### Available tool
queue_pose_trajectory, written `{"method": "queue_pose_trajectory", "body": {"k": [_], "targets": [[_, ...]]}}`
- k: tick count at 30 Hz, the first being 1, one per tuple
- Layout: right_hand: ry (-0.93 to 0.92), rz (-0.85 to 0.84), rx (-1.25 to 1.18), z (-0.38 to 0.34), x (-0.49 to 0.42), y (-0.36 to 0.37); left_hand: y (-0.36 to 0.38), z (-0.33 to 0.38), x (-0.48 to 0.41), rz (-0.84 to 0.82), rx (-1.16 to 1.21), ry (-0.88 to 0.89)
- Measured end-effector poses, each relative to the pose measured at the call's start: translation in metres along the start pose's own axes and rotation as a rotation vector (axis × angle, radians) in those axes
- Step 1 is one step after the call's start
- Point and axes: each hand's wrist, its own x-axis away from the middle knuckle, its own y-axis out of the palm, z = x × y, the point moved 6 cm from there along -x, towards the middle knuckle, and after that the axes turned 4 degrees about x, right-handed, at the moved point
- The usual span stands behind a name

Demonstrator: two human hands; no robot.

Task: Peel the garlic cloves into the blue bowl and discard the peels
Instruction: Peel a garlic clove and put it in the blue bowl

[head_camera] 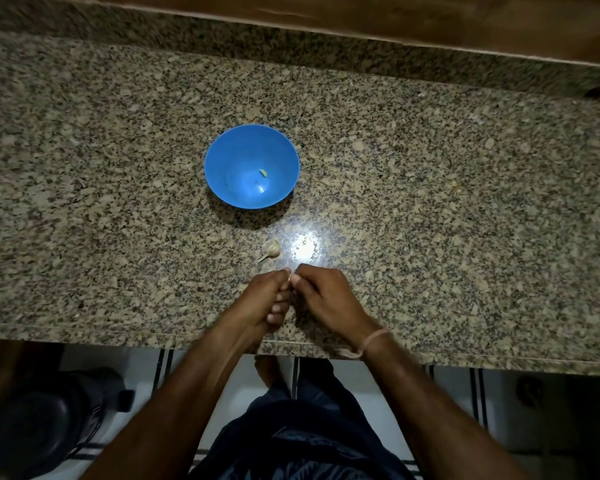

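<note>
A blue bowl (229,161) stands on the speckled granite counter (430,202), with two small peeled cloves (263,173) inside it. A garlic bulb (272,248) with a short stem lies on the counter in front of the bowl. Near the counter's front edge my left hand (265,299) and my right hand (321,294) meet fingertip to fingertip. Both pinch a small garlic clove (289,274), which is mostly hidden between the fingers.
A bright light glare (305,247) sits on the counter right of the bulb. A wooden ledge (395,19) runs along the back. Below the counter edge, a dark round container (42,427) stands on the tiled floor at the left.
</note>
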Motion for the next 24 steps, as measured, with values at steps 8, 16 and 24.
{"method": "queue_pose_trajectory", "body": {"k": [8,16,24], "targets": [[0.446,-0.234,-0.929,0.001,0.002,0.020,0.000,0.032,0.022,0.154,-0.601,0.663],[-0.208,0.044,0.301,-0.012,-0.005,0.001,-0.004,-0.013,-0.003,-0.016,0.247,-0.204],[0.607,-0.291,-1.052,0.006,0.005,0.029,-0.001,0.028,0.018,0.256,-0.774,0.768]]}}
